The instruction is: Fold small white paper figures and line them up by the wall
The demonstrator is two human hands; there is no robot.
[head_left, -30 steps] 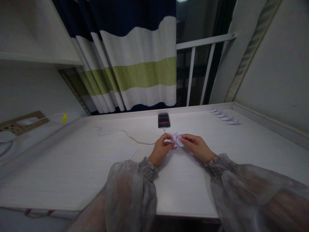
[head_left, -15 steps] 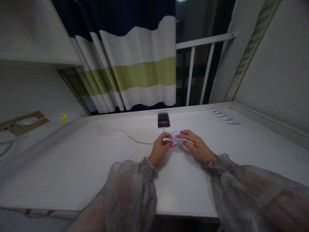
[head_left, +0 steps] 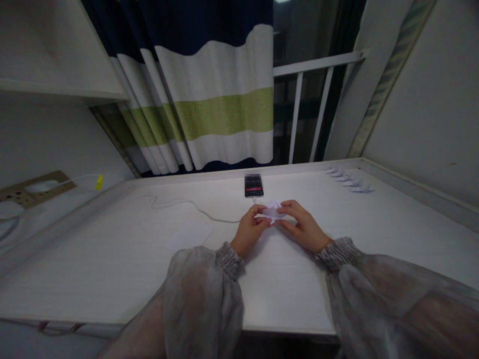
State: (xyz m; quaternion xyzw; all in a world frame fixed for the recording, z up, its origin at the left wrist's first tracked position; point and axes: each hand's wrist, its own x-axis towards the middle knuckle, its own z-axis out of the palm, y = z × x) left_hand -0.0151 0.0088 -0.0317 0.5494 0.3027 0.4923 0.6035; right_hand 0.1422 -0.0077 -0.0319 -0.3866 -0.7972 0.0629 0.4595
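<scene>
Both my hands hold a small folded piece of white paper [head_left: 272,211] just above the white desk [head_left: 112,259], near its middle. My left hand [head_left: 251,229], with a ring on one finger, pinches the paper's left side. My right hand [head_left: 303,227] pinches its right side, fingers curled over the top edge. Both fingertips partly hide the fold.
A phone [head_left: 253,185] lies just beyond my hands, with a white cable [head_left: 187,204] running left towards a wall socket [head_left: 33,192]. A flat white paper sheet [head_left: 189,238] lies left of my hands. Several small folded paper figures [head_left: 350,180] line the far right. A striped curtain [head_left: 209,99] hangs behind.
The folded paper has been turned and flattened between my fingers; my right hand shifted slightly left and up over it. The left hand stays nearly in place.
</scene>
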